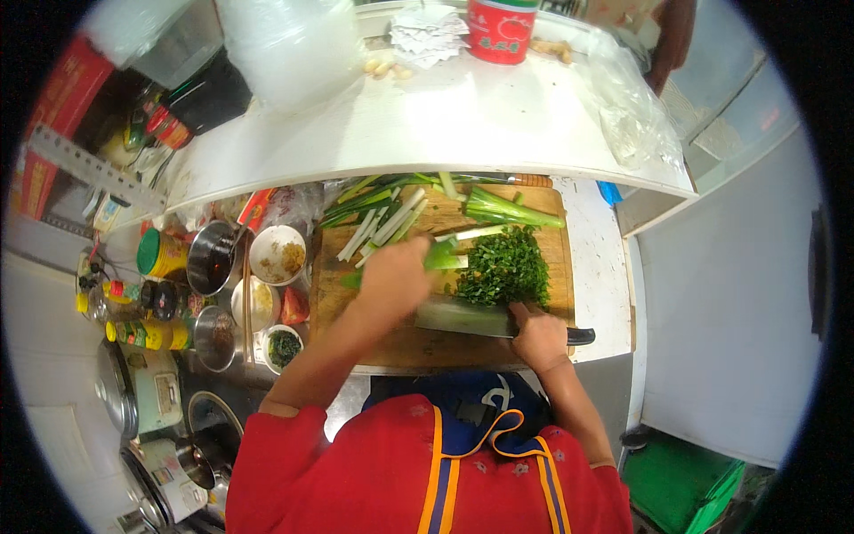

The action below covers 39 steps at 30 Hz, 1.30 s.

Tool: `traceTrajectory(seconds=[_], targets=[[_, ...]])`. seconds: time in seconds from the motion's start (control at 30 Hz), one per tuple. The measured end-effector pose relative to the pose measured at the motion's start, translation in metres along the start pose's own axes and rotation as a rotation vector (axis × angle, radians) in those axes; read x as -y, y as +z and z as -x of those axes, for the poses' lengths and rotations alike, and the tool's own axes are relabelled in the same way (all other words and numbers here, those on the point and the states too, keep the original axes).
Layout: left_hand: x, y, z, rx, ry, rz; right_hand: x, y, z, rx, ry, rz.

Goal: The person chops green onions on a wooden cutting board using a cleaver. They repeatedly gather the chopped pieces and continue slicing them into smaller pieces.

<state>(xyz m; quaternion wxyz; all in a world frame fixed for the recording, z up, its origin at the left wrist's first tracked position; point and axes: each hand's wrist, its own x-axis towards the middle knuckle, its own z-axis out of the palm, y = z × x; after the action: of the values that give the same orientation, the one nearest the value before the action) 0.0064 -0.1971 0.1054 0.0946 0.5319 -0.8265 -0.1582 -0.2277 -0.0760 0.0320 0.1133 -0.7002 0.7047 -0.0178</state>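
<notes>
My right hand grips a cleaver by its black handle and the heel of the blade. The blade lies low over the wooden cutting board, pointing left. My left hand, blurred, is closed around a green scallion stalk, whose green parts show on both sides of the hand. Right of it, just beyond the blade, is a heap of finely chopped greens. Cut white scallion stalks lie beyond my left hand. A bundle of thick green stalks rests at the far right of the board.
A white shelf overhangs the board's far edge. At the left stand a bowl of brown seasoning, a bowl of chopped greens, metal bowls and chopsticks. A knife with a wooden handle lies along the far edge.
</notes>
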Motion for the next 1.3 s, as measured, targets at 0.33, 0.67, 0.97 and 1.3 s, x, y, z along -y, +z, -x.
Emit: traceTrajectory(seconds=[0.33,0.67,0.97,1.3], targets=[[0.128,0.031,-0.101,0.201,-0.063,-0.613,-0.008,0.016,-0.001,0.002,0.010,0.105],[0.136,0.047,-0.113,0.213,-0.232,-0.441,0.004,0.003,0.001,-0.059,0.040,0.034],[0.166,0.056,-0.130,0.227,-0.291,-0.393,0.007,-0.003,0.000,0.030,0.073,0.068],[0.126,-0.005,-0.098,0.070,-0.250,-0.156,-0.003,0.011,-0.001,-0.037,-0.006,0.023]])
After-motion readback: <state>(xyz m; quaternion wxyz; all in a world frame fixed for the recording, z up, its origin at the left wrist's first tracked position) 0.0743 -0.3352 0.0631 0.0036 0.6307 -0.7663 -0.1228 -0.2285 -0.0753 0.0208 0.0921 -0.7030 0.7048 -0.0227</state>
